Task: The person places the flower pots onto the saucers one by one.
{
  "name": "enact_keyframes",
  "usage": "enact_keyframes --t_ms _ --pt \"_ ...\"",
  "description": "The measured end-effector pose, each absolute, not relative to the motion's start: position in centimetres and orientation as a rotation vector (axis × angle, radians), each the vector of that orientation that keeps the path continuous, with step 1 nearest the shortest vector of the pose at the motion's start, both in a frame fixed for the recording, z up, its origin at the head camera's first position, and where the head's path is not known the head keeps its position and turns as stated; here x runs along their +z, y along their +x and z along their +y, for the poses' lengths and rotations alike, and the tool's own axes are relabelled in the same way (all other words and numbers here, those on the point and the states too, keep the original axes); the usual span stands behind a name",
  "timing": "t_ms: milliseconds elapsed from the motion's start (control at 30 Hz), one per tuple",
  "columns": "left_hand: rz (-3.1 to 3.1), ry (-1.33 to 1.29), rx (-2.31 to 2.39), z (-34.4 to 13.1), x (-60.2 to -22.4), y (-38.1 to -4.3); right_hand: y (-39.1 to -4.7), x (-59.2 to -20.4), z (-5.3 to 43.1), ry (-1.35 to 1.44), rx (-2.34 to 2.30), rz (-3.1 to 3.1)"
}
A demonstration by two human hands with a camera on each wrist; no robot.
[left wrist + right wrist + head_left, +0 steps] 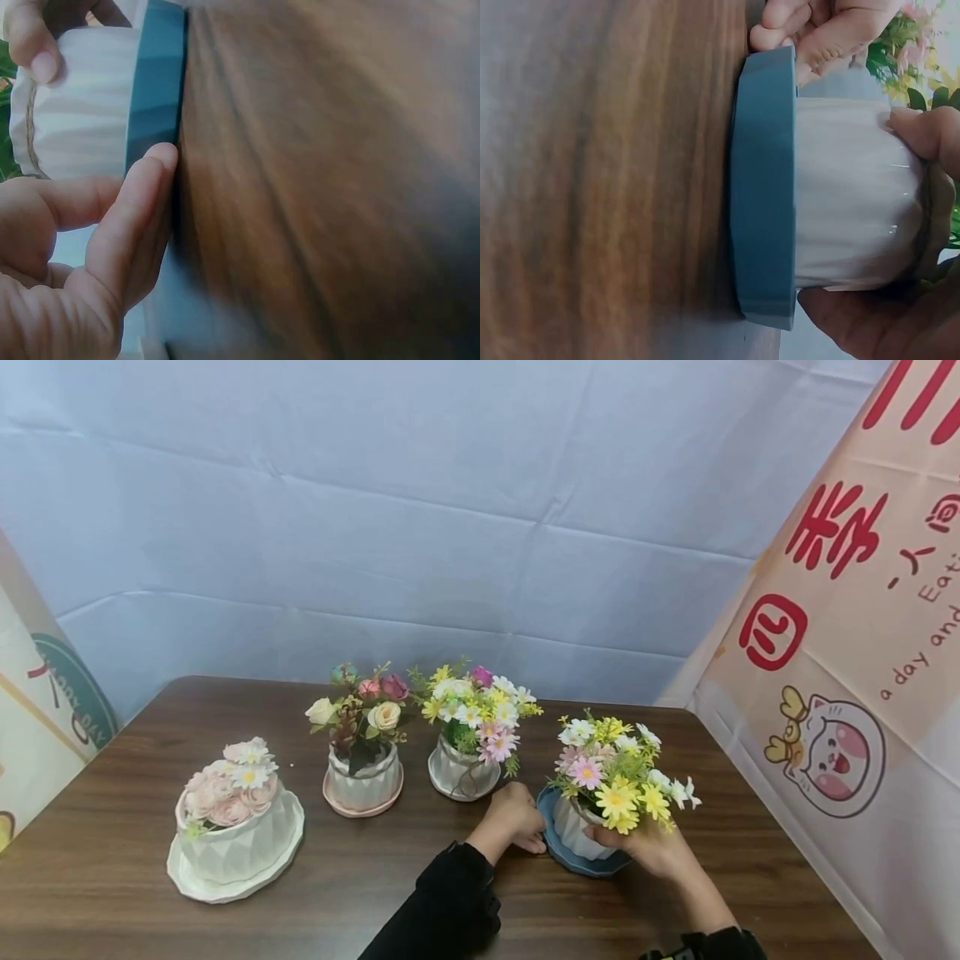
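Observation:
A white fluted flowerpot (576, 833) with yellow, white and pink artificial daisies (617, 772) sits on a blue saucer (588, 866) at the right of the table. My right hand (654, 847) grips this pot; in the right wrist view its thumb (922, 133) lies on one side and its fingers (870, 322) on the other. At the saucer's left edge my left hand (516, 820) pinches the rim, seen close up in the left wrist view with the fingertips (161, 154) against the blue side. A twine band (31, 124) circles the pot near its top.
Three more potted flower arrangements stand leftward: a mixed daisy pot (463, 768) on a white saucer, a rose pot (363, 785) on a pink saucer, and a wide pale-pink flower pot (232, 852) on a white plate (292, 839). Cloth backdrops (375, 527) border the wooden table (337, 893).

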State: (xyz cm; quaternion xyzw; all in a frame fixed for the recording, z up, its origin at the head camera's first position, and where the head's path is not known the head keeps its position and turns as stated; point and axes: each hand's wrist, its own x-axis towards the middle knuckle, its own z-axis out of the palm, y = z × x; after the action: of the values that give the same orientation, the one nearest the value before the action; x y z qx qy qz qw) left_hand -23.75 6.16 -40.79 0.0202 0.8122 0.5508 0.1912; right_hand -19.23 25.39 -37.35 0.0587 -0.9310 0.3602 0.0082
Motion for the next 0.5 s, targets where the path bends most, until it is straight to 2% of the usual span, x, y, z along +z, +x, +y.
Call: enact_keyframes --t_ms 500 --pt "2.23 -0.033 1.666 7.01 -41.09 -23.94 -20.0 -37.23 26.08 0.029 1.129 -3.034"
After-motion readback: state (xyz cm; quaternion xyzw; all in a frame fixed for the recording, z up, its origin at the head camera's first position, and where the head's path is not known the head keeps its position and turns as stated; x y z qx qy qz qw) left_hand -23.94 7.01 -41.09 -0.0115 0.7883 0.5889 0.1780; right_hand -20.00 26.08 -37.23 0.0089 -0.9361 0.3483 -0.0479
